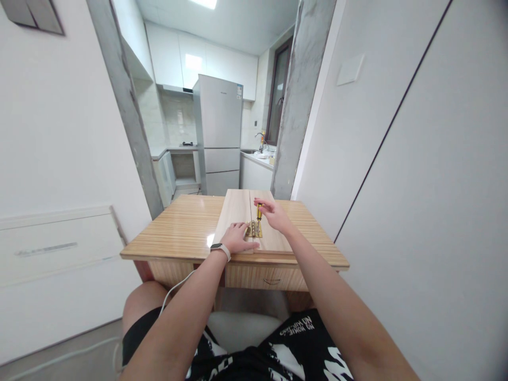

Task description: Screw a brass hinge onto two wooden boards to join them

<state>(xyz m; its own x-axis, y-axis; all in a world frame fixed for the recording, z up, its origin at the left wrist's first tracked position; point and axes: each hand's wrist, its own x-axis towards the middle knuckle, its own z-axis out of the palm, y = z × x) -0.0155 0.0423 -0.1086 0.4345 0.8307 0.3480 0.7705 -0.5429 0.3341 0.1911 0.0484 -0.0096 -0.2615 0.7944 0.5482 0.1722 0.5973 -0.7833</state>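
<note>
Two pale wooden boards (234,205) lie side by side on the table, a narrow seam between them. A brass hinge (254,229) spans that seam near the boards' front end. My left hand (237,239) rests flat on the left board, thumb stretched to the right across the seam, fingertips at the hinge's left edge. In my right hand (273,214) is a yellow-and-black screwdriver (259,212), held at its top by the fingers. It stands nearly upright, its lower end over the hinge's right leaf. Whether the tip sits in a screw is too small to tell.
The striped wooden table (170,227) has a drawer (270,278) at its front. White walls stand close on both sides. A white cable (174,288) runs by my left leg. Beyond are a silver refrigerator (220,116) and a sink counter (257,164).
</note>
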